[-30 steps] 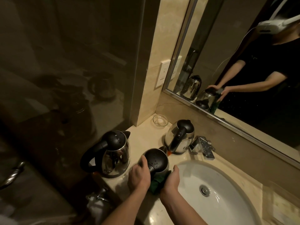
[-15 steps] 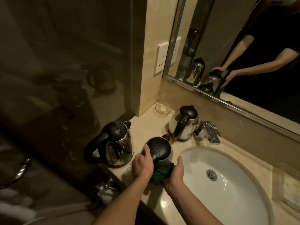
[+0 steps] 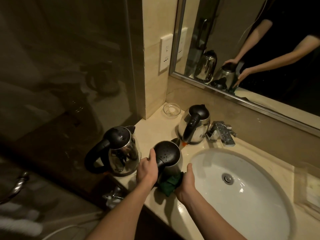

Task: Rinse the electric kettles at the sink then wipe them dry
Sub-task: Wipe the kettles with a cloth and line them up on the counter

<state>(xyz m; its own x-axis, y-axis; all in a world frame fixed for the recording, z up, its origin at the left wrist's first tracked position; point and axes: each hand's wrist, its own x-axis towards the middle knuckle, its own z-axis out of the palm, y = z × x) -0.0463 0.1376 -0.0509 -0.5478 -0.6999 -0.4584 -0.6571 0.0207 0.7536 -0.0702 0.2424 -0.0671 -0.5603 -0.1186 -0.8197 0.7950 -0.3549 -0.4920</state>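
The middle kettle (image 3: pixel 168 157) is stood on the table (image 3: pixel 155 125) just beside the sink (image 3: pixel 259 170), within reach of both hands. It is gripped at the lid edge by the left hand (image 3: pixel 147 170), thumb curled over the top, apparently so that it is kept from turning. A green cloth (image 3: pixel 170 184) is bunched in the right hand (image 3: pixel 186 182) and pressed to the kettle's lower near side, so wiping is judged to be under way. Droplets are seen on the lid, so drying is not yet done. The large kettle (image 3: pixel 119 153) and rear kettle (image 3: pixel 194 126) are stood apart, untouched.
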